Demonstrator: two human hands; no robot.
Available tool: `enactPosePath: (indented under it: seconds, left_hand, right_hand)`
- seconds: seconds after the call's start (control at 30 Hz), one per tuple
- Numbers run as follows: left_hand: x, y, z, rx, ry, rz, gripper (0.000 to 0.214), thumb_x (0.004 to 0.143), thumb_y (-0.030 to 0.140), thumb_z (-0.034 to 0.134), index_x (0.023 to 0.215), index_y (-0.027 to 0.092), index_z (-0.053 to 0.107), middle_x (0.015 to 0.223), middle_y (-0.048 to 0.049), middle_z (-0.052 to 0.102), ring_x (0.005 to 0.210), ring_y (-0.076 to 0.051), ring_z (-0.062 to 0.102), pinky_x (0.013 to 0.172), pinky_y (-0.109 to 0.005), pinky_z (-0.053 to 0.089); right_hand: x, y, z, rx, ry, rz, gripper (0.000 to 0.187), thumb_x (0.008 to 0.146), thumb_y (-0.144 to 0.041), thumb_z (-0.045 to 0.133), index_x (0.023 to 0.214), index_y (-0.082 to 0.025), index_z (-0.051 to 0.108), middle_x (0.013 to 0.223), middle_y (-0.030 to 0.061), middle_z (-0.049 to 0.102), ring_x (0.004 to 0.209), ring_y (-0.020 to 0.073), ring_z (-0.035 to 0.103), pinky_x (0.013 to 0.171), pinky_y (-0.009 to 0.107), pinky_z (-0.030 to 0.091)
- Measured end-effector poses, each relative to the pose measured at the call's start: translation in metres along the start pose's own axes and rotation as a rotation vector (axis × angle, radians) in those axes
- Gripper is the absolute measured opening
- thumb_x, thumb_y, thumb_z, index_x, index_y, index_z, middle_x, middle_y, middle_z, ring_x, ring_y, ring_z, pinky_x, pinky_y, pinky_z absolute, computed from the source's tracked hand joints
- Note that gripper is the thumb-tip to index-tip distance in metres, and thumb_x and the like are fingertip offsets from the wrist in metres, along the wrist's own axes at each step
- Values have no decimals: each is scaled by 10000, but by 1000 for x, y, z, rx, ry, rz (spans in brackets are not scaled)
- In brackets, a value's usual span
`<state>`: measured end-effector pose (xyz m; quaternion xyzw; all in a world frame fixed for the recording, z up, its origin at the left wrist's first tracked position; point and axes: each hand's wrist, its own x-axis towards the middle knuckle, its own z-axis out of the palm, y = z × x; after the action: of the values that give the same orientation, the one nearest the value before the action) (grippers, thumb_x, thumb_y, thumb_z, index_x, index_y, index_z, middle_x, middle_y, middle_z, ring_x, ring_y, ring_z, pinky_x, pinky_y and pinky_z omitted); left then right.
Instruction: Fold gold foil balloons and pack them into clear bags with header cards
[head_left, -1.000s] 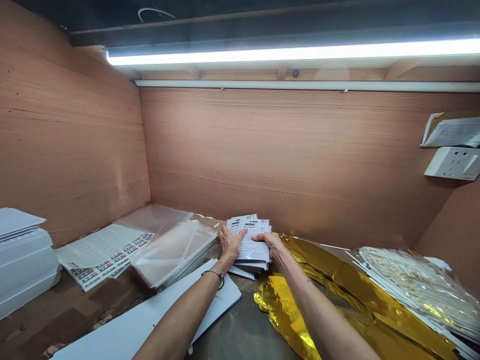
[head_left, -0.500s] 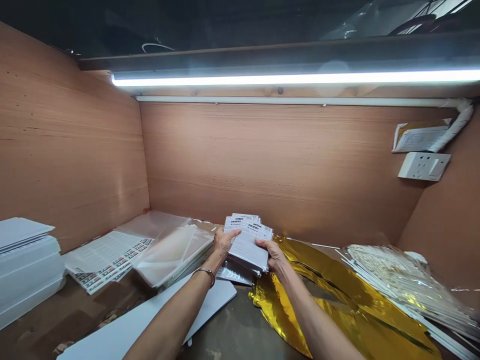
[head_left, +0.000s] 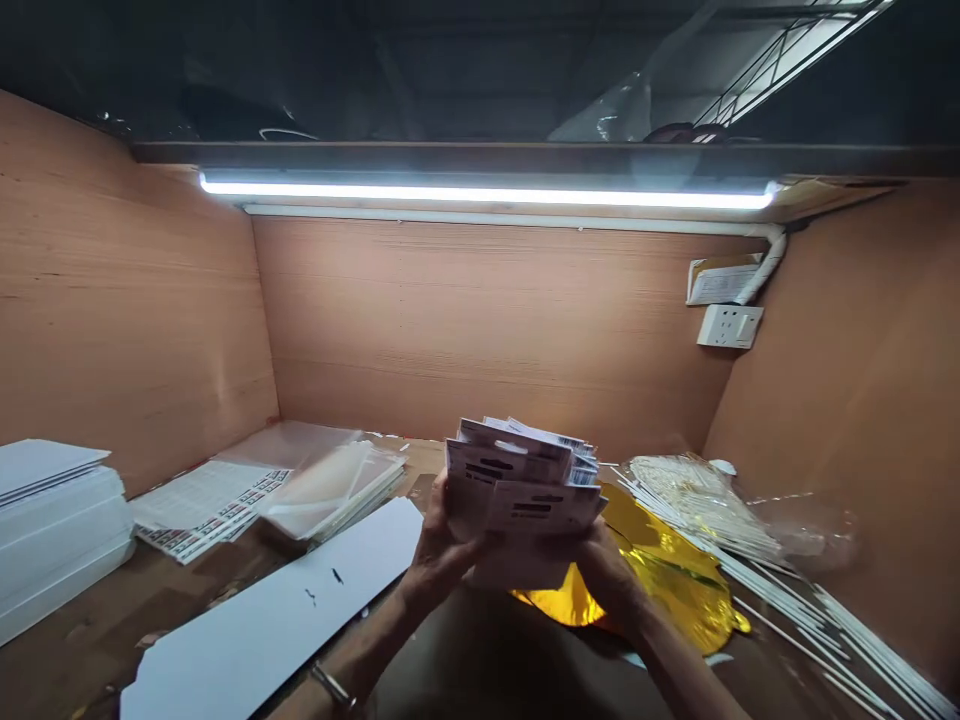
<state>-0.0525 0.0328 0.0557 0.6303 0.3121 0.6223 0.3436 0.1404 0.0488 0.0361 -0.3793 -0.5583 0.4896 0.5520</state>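
Note:
A thick stack of white printed cards (head_left: pixel 521 477) is lifted off the wooden table and held up in front of me. My left hand (head_left: pixel 439 555) grips the stack's left and lower edge. My right hand (head_left: pixel 611 570) holds it from underneath on the right, fingers curled around it. The cards are fanned and uneven at the top. A silver bangle (head_left: pixel 330 687) sits on my left wrist.
Crumpled gold foil (head_left: pixel 660 570) lies under my hands. A white board (head_left: pixel 285 610) lies at the front left, clear sleeves (head_left: pixel 330 485) and printed sheets (head_left: pixel 202 505) behind it, white boxes (head_left: pixel 52 530) far left. Bagged white sticks (head_left: pixel 720 505) lie right. Wooden walls enclose the booth; a socket (head_left: pixel 729 326) hangs on the back wall.
Both hands lifted the card stack off the table and drew it toward me, higher and tilted upright. The view pulled back and swung right.

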Motion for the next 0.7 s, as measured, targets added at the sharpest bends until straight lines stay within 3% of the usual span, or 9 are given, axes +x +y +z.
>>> enactPosePath:
  seconds: [0.13,0.27,0.37,0.5,0.7]
  left_hand:
    - [-11,17,-3,121,3,61,630,627,244,637,1191,202,357,1066,-61,538,1027,-238,466,878,-365,376]
    - [-23,35,-2,170,21,59,707,601,236,660,1221,208,322,1079,-65,528,1020,-241,471,875,-359,382]
    - [-45,28,-1,157,-1,-16,747,585,248,667,1243,209,316,1166,-74,480,1128,-273,387,942,-383,330]
    - [-75,4,-5,165,-53,-151,857,521,242,707,1277,208,305,1239,-80,423,1207,-313,273,1005,-419,245]
    - [-90,6,-14,122,-160,-201,976,473,225,742,1312,226,244,1233,-66,446,1154,-313,362,995,-426,277]
  right_hand:
    - [-19,-7,12,-53,90,-28,308,514,-229,653,819,-186,672,818,34,679,851,264,577,715,369,491]
    - [-34,-22,17,-8,81,-10,305,501,-210,658,802,-167,672,780,40,679,798,261,588,697,377,495]
    - [-51,-21,10,-15,-15,18,333,506,-161,647,838,-157,669,798,49,676,769,258,597,709,392,490]
    - [-71,-8,1,-172,-86,-34,351,557,-133,581,898,-171,656,855,56,667,919,276,556,843,430,418]
    - [-75,-5,8,-244,-57,-115,506,504,-97,592,1001,-195,599,928,48,646,1050,272,485,968,441,294]
